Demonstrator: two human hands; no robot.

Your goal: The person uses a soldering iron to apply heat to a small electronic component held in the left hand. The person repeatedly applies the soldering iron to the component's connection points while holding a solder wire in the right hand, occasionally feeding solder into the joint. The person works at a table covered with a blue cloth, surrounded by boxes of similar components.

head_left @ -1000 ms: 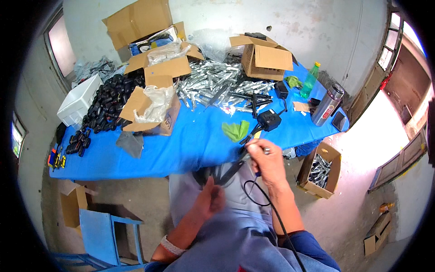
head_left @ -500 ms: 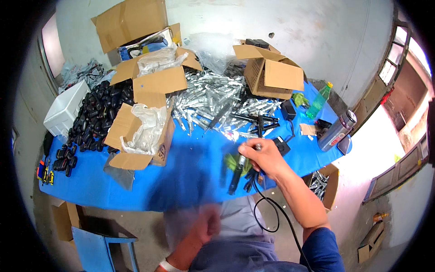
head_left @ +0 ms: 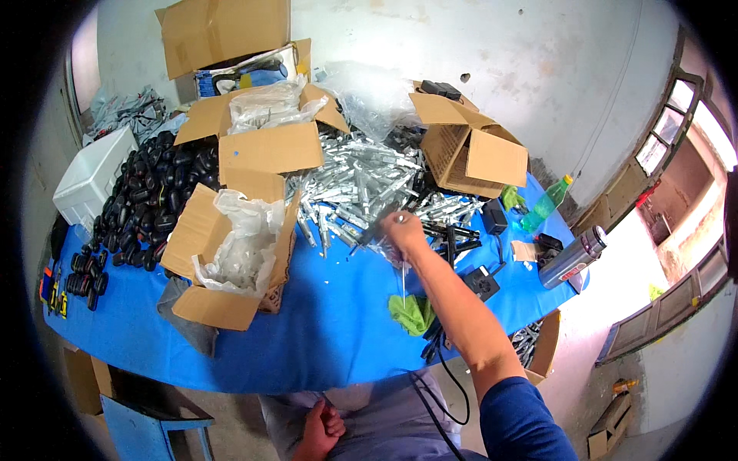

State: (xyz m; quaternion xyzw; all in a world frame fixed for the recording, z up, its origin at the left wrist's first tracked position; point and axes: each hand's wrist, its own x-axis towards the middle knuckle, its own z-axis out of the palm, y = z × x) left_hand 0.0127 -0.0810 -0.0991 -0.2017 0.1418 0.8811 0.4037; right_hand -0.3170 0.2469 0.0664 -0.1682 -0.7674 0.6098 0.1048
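My right hand [head_left: 403, 233] reaches over the near edge of a heap of silver metal tubes [head_left: 357, 173]. Its fingers are curled closed, and what they hold is mostly hidden. A thin pale rod [head_left: 403, 280] runs from below this hand toward a crumpled green cloth [head_left: 412, 315]; whether the fingers grip it, I cannot tell. Just left of the fingertips, a dark grey strip [head_left: 374, 230] lies against the tubes. My left hand [head_left: 323, 426] rests over my lap below the table edge, fingers curled in; its palm is hidden.
A box with white lining [head_left: 219, 303] stands left of the tubes, beside heaped black plastic parts [head_left: 150, 200]. Another box [head_left: 477, 157] stands back right. A green bottle [head_left: 547, 203], a steel flask [head_left: 573, 257] and a black adapter [head_left: 480, 283] sit at right. A black cable [head_left: 465, 392] hangs over the front edge.
My right hand has moved away and left to the tube heap; the silver-and-black cylinder it held no longer shows there. My left hand has dropped lower and left. The view has shifted.
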